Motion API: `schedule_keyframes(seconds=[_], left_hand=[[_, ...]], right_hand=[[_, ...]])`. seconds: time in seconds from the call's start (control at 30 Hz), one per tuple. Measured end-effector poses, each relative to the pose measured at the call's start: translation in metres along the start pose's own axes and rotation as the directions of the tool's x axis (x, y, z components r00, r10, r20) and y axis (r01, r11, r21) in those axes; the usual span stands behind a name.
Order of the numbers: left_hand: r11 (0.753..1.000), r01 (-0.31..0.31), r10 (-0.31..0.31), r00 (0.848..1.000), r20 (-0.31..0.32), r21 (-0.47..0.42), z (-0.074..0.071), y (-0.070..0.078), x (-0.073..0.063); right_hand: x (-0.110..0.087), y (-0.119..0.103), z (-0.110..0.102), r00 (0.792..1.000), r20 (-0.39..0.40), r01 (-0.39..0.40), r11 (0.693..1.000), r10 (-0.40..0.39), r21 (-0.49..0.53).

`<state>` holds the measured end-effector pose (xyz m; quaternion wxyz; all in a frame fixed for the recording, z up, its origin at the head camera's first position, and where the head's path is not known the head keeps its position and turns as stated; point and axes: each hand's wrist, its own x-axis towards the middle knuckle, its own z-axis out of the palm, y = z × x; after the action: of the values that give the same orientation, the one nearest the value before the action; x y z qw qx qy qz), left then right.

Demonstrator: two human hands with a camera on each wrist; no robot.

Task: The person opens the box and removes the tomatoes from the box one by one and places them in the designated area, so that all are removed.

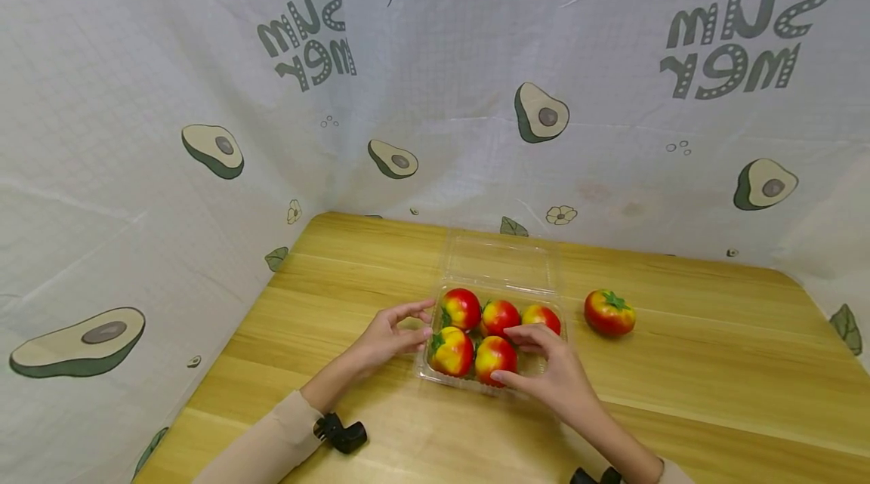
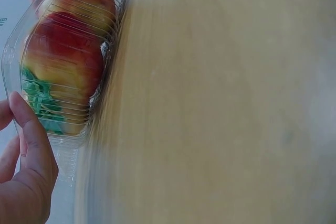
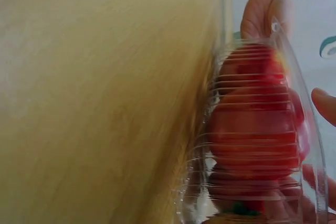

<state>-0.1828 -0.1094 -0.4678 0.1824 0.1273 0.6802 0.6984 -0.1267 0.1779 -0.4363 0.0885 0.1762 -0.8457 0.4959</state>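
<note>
A clear plastic clamshell box (image 1: 469, 384) lies on the table with its lid (image 1: 499, 261) folded back. Several red-and-yellow tomatoes sit inside, with a front left tomato (image 1: 451, 352) and a front middle tomato (image 1: 495, 359). My left hand (image 1: 384, 337) touches the box's left rim, thumb and fingers spread apart. Over the front right part is my right hand (image 1: 553, 371), its fingers reaching inside beside the front middle tomato. In the right wrist view the right thumb (image 3: 325, 106) stands just above the rim, apart from the tomatoes. The right fingertips are partly hidden.
Another tomato (image 1: 609, 312) with a green leafy top lies on the table (image 1: 714, 371), right of the box. A white curtain (image 1: 462, 76) printed with avocados hangs behind and to the left. Black camera mounts (image 1: 343, 435) are strapped to the wrists.
</note>
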Motion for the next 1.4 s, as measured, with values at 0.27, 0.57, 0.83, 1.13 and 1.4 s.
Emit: schedule_keyframes(seconds=[0.27,0.57,0.83,1.13,1.4], left_hand=[[1.0,-0.009,0.009,1.0,0.001,0.012,-0.0001,-0.0003,0.001],[1.0,-0.008,0.008,1.0,-0.004,0.016,0.0001,0.0005,0.0011],[1.0,-0.008,0.008,1.0,-0.007,0.009,-0.0007,0.0,0.001],[1.0,-0.007,0.007,1.0,0.0,-0.006,-0.0002,0.0001,0.0006],[1.0,-0.004,0.004,1.0,-0.003,-0.019,0.0004,0.0006,0.0001]], right_hand=[[0.0007,0.0031,0.0058,1.0,0.007,-0.01,1.0,0.011,-0.029],[0.0016,0.0017,0.0077,0.999,0.026,-0.036,0.998,0.038,-0.059],[0.0028,0.0018,0.0083,0.998,0.047,-0.046,0.996,0.05,-0.082],[0.002,0.0037,0.0091,0.999,0.041,-0.017,0.995,0.021,-0.094],[0.0011,0.0063,0.0071,1.0,0.017,0.023,0.995,-0.022,-0.101]])
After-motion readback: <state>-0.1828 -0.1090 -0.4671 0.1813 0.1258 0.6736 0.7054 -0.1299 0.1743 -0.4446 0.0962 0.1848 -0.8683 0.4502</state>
